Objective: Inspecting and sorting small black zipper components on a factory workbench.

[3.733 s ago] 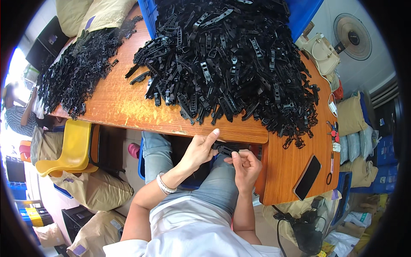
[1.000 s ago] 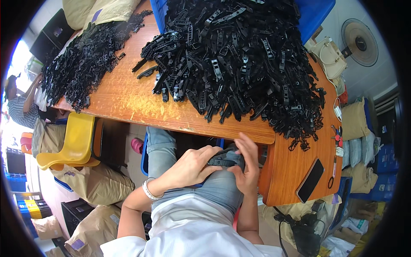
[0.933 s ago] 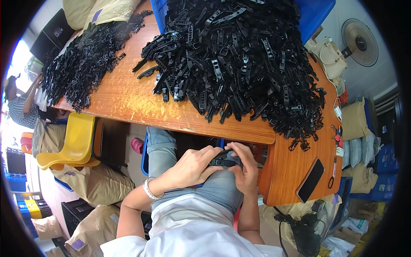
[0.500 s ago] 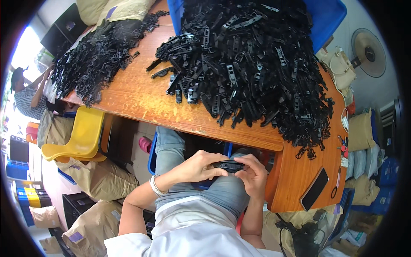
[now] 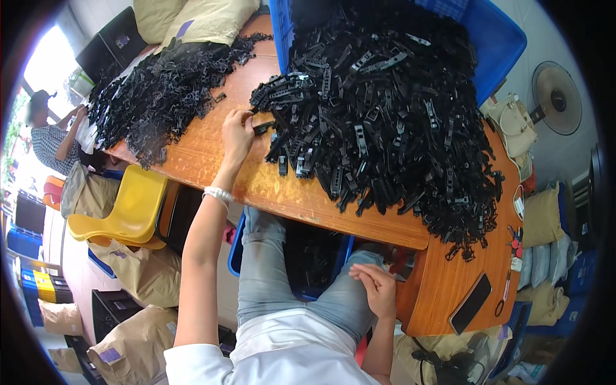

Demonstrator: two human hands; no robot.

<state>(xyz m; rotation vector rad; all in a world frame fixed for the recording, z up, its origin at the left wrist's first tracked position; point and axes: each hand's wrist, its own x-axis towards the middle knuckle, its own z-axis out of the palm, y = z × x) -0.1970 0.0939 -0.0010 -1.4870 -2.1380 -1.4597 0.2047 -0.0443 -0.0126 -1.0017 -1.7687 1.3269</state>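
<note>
My left hand is stretched out over the table, its fingers closed at the left edge of a large pile of black plastic parts. The fingertips pinch the end of a narrow black plastic part, mostly covered by the fingers. Another single black part lies right beside them on the wood. My right hand hovers above my right thigh, fingers loosely bent and apart from the thumb, with nothing visible in it. Between my legs, a blue crate holds more dark parts.
A second heap of thin black pieces covers the table's left. A blue bin lies tipped behind the large pile. A phone and scissors lie on the right. A yellow chair stands left; another person works far left.
The black part held between both hands over my lap is no longer seen there. My left hand has moved forward and left to the pile; my right hand has dropped slightly lower.
</note>
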